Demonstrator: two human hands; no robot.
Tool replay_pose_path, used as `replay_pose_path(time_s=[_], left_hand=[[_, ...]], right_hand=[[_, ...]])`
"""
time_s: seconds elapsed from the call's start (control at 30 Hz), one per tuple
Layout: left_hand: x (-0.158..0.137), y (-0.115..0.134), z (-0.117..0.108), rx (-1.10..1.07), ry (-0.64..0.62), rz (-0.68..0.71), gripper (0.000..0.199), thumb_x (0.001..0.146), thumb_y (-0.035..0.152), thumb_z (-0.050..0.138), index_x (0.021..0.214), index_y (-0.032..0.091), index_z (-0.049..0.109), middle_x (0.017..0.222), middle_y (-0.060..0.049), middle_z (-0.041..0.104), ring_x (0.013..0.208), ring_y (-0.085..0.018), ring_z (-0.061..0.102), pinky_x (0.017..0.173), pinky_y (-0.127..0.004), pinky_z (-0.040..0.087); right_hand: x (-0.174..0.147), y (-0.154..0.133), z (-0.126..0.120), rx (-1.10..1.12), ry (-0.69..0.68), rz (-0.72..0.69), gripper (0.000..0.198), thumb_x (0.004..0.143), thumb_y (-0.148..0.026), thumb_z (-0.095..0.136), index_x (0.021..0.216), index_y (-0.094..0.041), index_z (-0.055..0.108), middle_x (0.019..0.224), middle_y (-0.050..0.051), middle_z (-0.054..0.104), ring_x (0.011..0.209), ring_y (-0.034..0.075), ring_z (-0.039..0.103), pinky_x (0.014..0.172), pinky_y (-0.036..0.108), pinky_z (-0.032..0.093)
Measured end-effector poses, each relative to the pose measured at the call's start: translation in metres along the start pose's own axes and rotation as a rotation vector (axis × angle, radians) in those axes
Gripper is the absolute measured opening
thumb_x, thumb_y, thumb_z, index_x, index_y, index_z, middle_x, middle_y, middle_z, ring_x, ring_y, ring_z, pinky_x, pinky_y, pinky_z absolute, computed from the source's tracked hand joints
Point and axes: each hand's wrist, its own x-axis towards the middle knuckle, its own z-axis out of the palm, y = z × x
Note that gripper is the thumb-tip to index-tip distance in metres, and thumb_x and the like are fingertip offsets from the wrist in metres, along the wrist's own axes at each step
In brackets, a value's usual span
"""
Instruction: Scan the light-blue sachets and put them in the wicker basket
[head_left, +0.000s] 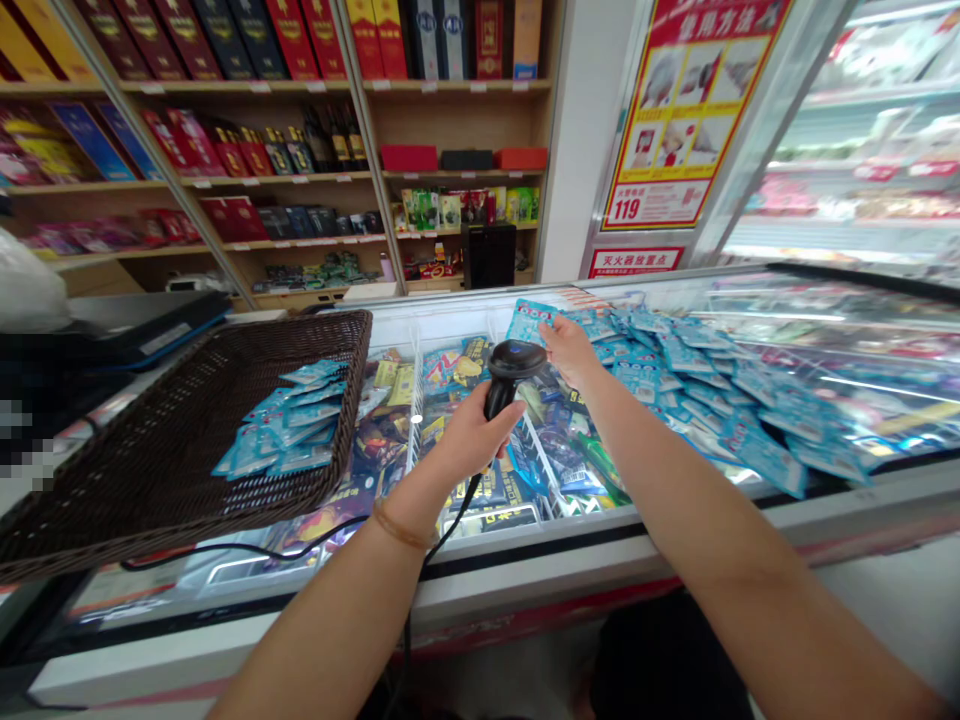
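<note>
A black barcode scanner (517,358) is gripped by its handle in my left hand (474,432), its head tilted forward above the freezer. Its cable hangs down past my wrist. Just beyond the scanner, my right hand (571,350) pinches a flat blue packet (531,318) by its lower right corner. A broad heap of similar blue packets (675,370) lies on the freezer's glass top to the right. On the left, a brown woven basket (187,505) holds a smaller pile of blue packets (289,425) at its right end.
Under the glass of the chest freezer (540,565) lie colourful frozen packs between white wire dividers. The black scanner cable (262,550) runs left in front of the basket. Shelves of boxes and bottles (292,180) stand behind. A red and yellow poster (690,110) hangs at the back right.
</note>
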Motion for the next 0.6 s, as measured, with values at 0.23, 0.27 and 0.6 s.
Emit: replay_pose_path(time_s=[0.23, 0.27, 0.6], left_hand=[[0.0, 0.005, 0.002, -0.125, 0.059, -0.02, 0.031, 0.083, 0.047, 0.066, 0.089, 0.022, 0.048, 0.051, 0.009, 0.05, 0.036, -0.009, 0.046, 0.039, -0.022, 0.037], [0.0, 0.008, 0.002, -0.161, 0.101, -0.032, 0.033, 0.082, 0.049, 0.067, 0.089, 0.022, 0.048, 0.05, 0.009, 0.05, 0.036, -0.009, 0.045, 0.039, -0.022, 0.036], [-0.028, 0.068, -0.079, -0.502, 0.637, -0.046, 0.028, 0.077, 0.04, 0.07, 0.083, 0.02, 0.051, 0.062, 0.006, 0.055, 0.043, -0.008, 0.05, 0.039, -0.02, 0.041]], right_hand=[[-0.004, 0.001, 0.003, 0.021, -0.014, 0.067, 0.042, 0.076, -0.051, 0.069, 0.073, -0.025, 0.037, 0.054, -0.01, 0.036, 0.048, 0.008, 0.038, 0.049, 0.021, 0.036], [-0.004, 0.001, 0.005, 0.027, -0.01, 0.086, 0.042, 0.076, -0.051, 0.07, 0.074, -0.025, 0.037, 0.054, -0.01, 0.038, 0.049, 0.008, 0.04, 0.05, 0.021, 0.038], [0.006, -0.052, 0.135, 0.2, -0.268, 0.323, 0.014, 0.082, -0.012, 0.064, 0.076, -0.019, 0.054, 0.058, -0.006, 0.058, 0.055, 0.009, 0.057, 0.063, 0.022, 0.052]])
